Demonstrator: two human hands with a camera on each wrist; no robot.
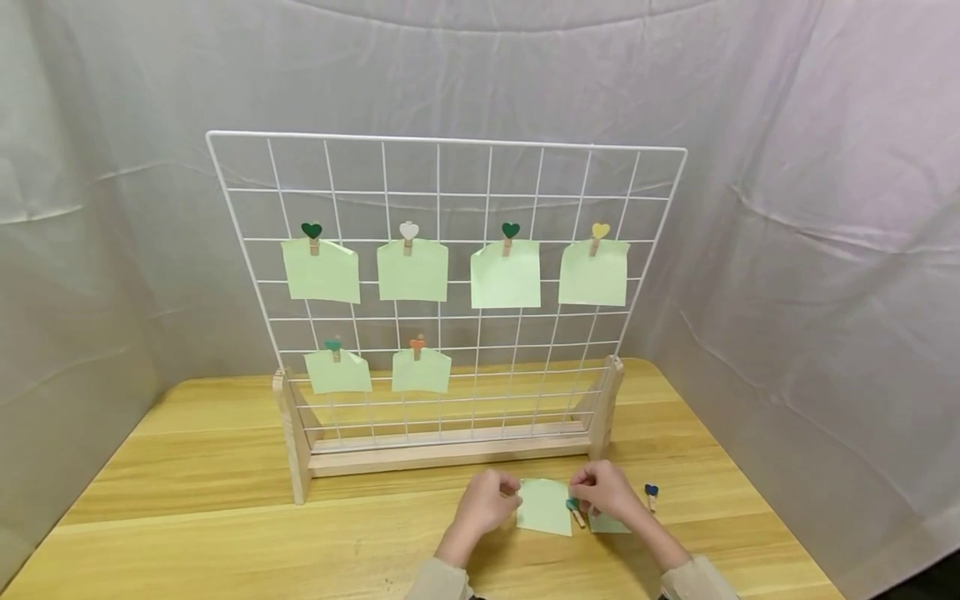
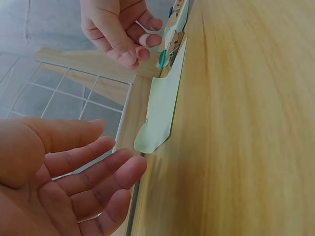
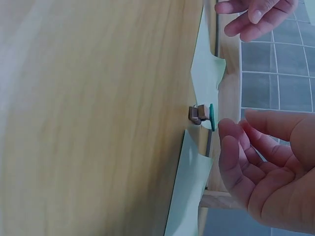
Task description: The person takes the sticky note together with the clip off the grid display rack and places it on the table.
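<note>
On the table in front of the rack, a pale green paper note (image 1: 543, 507) lies with a teal heart clothespin (image 1: 576, 512) at its right edge. My left hand (image 1: 486, 504) is at the note's left edge; in the left wrist view its fingers (image 2: 101, 179) are loosely bent and hold nothing. Close to the teal clothespin is my right hand (image 1: 607, 493), its fingers bent; the right wrist view shows a small gap between them and the clothespin (image 3: 199, 114). A second green note (image 1: 609, 524) lies partly hidden beneath the right hand.
Behind stands a white wire grid (image 1: 465, 197) in a wooden base (image 1: 450, 457). Several green notes hang on it by heart clothespins, four-cornered sheets in two rows, such as the upper left note (image 1: 322, 273). A dark blue heart clothespin (image 1: 651, 497) lies right of my right hand.
</note>
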